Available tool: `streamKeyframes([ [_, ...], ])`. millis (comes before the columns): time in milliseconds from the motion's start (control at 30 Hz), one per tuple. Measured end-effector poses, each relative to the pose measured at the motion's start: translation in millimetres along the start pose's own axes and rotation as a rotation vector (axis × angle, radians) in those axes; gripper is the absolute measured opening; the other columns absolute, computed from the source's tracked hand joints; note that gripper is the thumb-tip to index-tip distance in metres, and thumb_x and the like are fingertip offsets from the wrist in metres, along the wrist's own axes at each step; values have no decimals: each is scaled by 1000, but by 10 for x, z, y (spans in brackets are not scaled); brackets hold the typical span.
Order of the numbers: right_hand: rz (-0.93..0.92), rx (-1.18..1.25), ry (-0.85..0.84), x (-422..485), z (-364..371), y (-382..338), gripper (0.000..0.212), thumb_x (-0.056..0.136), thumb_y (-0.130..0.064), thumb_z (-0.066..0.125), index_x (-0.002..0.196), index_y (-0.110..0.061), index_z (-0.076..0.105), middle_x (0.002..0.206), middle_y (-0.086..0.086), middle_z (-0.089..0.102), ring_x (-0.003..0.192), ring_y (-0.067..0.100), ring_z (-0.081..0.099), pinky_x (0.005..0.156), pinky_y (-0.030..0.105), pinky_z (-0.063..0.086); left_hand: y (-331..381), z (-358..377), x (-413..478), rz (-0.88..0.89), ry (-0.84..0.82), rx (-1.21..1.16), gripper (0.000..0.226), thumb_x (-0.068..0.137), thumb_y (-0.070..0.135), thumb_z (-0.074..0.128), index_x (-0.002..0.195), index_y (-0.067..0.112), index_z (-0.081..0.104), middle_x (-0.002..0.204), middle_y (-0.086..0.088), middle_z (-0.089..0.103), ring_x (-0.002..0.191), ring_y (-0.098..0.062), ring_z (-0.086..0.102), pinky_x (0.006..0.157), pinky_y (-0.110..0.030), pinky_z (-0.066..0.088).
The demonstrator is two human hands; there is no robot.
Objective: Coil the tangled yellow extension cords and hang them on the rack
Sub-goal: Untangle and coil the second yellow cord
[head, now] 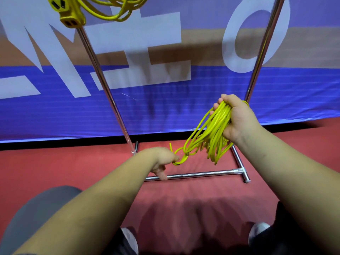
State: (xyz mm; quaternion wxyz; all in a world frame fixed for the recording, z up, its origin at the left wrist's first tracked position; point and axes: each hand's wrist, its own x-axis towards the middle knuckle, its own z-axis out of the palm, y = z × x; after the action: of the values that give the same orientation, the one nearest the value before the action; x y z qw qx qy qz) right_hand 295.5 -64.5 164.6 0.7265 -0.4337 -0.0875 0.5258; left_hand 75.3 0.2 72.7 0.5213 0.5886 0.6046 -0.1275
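Note:
My right hand (237, 118) grips the top of a bundle of yellow cord loops (213, 135) that hangs down in front of the rack. Lower and to the left, my left hand (163, 161) pinches a loose loop of the same cord near its free end. A chrome rack (103, 80) stands before me with two slanted uprights and a floor bar. At the top left another coiled yellow cord (112, 8) hangs on it, with its yellow outlet block (70, 15) dangling.
A blue banner (184, 100) with large white letters runs behind the rack. The floor (73, 168) is red carpet. The rack's base bar (198, 174) and right foot lie just under my hands. My legs and shoes show at the bottom edge.

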Motion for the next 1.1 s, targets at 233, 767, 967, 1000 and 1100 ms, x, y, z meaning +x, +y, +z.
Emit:
streamKeyframes([
  [233,40,7,-4,17,-18,-39,21,97,-26,68,80,-14,67,73,0,63,64,15,67,62,29,57,-13,-125,173,242,19,-625,104,90,-14,65,164,33,10,126,-21,68,95,-32,74,84,-44,63],
  [767,40,-106,-6,104,-156,-8,17,93,-25,71,79,-15,67,74,-2,64,63,15,67,63,31,52,15,-185,53,267,102,-351,79,83,-8,79,146,16,37,91,-17,73,88,-33,76,85,-57,62],
  [967,-3,-78,10,104,-124,-15,20,87,-31,86,85,-17,72,75,-3,70,67,14,69,71,33,56,48,-222,71,279,189,-589,45,85,-5,78,127,2,64,98,-19,78,91,-31,79,70,-36,65],
  [1000,-1,-79,11,97,-123,-14,19,88,-31,86,83,-18,72,75,-3,70,67,14,69,71,33,56,51,-226,67,280,200,-598,37,86,-2,78,122,1,68,99,-20,79,89,-29,79,68,-35,65],
  [1100,-3,-77,20,80,-122,0,19,92,-27,82,79,-18,71,72,-3,69,65,14,68,70,33,55,54,-256,50,284,218,-541,20,89,7,78,108,3,77,95,-14,80,86,-20,77,74,-35,64],
])
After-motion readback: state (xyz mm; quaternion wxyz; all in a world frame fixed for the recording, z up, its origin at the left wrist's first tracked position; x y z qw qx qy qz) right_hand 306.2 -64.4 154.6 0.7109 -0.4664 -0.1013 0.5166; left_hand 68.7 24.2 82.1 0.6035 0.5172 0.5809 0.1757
